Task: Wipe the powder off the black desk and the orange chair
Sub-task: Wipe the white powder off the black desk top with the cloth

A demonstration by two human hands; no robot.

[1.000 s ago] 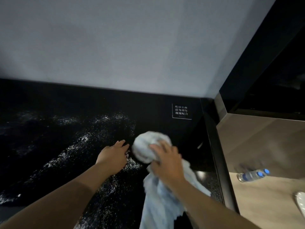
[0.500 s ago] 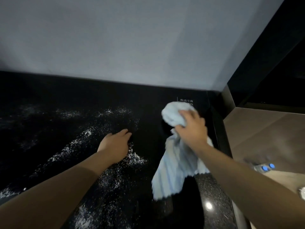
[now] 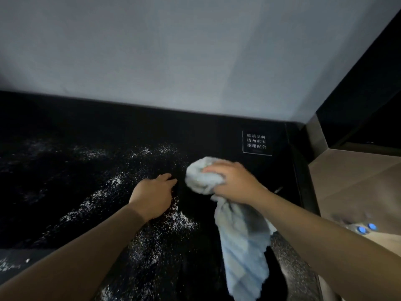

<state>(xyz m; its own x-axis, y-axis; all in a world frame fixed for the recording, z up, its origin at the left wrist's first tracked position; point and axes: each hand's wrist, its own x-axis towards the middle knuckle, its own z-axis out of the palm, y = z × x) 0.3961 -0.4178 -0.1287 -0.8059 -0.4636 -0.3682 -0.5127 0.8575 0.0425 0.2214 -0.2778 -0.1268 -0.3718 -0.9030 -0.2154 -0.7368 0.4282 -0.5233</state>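
Black glass desk [image 3: 65, 192], set against a grey wall [image 3: 195, 61]. White powder [image 3: 104, 187] lies scattered across it in a broad band running from about 7 o'clock near the front edge up to 12 o'clock by the wall, thickest around the left hand. A strip at the right end of the desk, from 3 to 5 o'clock, looks largely free of it.

Left hand [image 3: 153, 195]: flat on the surface, fingers extended and relaxed, palm down in the powder, holding nothing.

Right hand [image 3: 233, 183]: fingers clenched round a bunched pale blue cloth [image 3: 243, 242]. The wad sits at the desk just right of the left fingertips; the loose tail hangs toward 5 o'clock. Whether the wad actually bears on the glass cannot be confirmed.

A printed notice [image 3: 256, 141] sits on the desk at 1 o'clock. Bottles with blue caps [image 3: 366, 228] lie on the lower surface at 3 o'clock. No chair is in view.

Assessment: desk wiping is in hand, most powder outstanding. Recommended practice:
- Press the wad flat and draw long overlapping strokes toward one collecting point; short dabs would likely scatter grains.
- Lift the left hand clear, since powder sits beneath and beside it.
- Gather the trailing tail, which may drag powder onto cleaned glass.
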